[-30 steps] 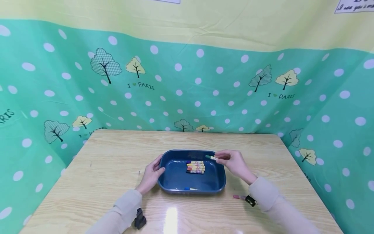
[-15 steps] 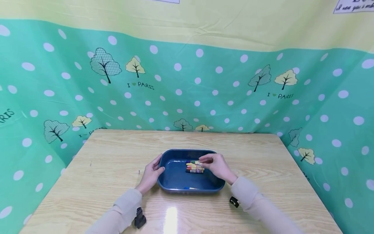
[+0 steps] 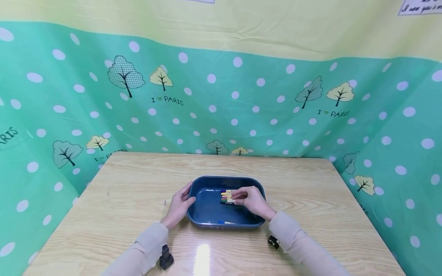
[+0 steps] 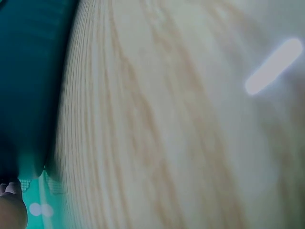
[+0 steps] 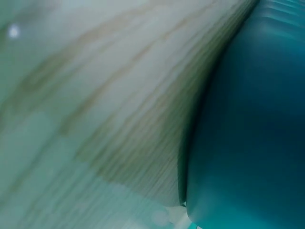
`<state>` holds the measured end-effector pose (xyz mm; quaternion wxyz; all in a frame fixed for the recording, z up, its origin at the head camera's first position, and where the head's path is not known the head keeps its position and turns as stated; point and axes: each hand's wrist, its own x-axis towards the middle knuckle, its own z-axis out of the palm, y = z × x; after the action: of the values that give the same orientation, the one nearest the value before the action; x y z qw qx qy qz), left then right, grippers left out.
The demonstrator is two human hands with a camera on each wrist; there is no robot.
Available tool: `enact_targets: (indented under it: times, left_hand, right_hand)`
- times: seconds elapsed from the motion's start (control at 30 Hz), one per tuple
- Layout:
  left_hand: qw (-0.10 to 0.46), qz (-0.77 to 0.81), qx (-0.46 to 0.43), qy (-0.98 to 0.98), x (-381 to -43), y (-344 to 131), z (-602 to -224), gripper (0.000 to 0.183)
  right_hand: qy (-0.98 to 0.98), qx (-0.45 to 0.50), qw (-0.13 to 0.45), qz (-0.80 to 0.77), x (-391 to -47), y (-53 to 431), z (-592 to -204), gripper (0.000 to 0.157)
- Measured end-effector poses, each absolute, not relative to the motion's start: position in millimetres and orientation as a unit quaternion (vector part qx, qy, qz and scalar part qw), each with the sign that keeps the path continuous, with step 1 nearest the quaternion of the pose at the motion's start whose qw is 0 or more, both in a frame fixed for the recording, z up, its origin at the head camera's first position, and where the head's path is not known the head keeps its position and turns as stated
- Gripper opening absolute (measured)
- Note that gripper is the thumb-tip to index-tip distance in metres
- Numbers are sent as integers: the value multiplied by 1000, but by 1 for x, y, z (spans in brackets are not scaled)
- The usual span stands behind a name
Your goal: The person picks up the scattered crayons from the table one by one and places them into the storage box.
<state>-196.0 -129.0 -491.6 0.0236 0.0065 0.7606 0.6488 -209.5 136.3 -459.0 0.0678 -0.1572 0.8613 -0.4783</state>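
Observation:
A dark blue rectangular tray (image 3: 207, 211) stands on the wooden table. My left hand (image 3: 177, 207) grips its left rim, thumb over the edge. Inside, several paper-wrapped crayons (image 3: 226, 194) lie side by side in a short row. Just over the front of that row, my right hand (image 3: 253, 201) pinches a green crayon (image 3: 225, 200) between thumb and fingers; whether it touches the others I cannot tell. A blue crayon (image 3: 226, 222) lies apart by the tray's front wall, partly hidden. In the right wrist view the tray's outer wall (image 5: 252, 133) fills one side, without the hand.
Pale wood-grain table (image 3: 138, 184) surrounds the tray. Behind it hangs a green and yellow curtain (image 3: 193, 126) with dots and trees. Small black devices (image 3: 166, 257) sit at both wrists. In the left wrist view, the tray's side (image 4: 28, 81) is close.
My right hand has carried the green crayon from the tray's right rim leftward to the row, then toward its front. The pink crayon on the table is now hidden. My left hand stays put.

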Motion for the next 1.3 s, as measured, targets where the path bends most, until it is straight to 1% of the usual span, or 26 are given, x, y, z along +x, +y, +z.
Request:
enact_targets:
  times: [0.2, 0.33, 0.47, 0.87, 1.03, 1.1, 1.2, 1.3]
  left_hand:
    - [27, 653, 5, 757, -196, -129, -493, 57]
    - [27, 654, 6, 756, -196, -129, -493, 58]
    - [28, 649, 9, 760, -197, -128, -492, 57]
    - [30, 647, 11, 762, -196, -128, -489, 57]
    - [30, 648, 8, 761, -196, -129, -488, 57]
    - [33, 648, 6, 761, -196, -129, -488, 57]
    - [35, 647, 6, 762, -195, -130, -488, 57]
    - [35, 647, 8, 762, -195, -130, -488, 57]
  right_hand:
    - [851, -152, 87, -496, -208, 136, -456, 25]
    - [850, -148, 86, -498, -207, 137, -455, 25]
    - [843, -152, 81, -510, -204, 143, -445, 24]
    - [856, -128, 82, -495, -185, 199, -413, 30]
    - [883, -112, 48, -453, -174, 224, -415, 31]
    - [888, -107, 43, -446, -169, 234, -420, 33]
    - [884, -100, 55, -453, -163, 248, -428, 35]
    - [875, -97, 78, -467, -157, 261, -437, 36]
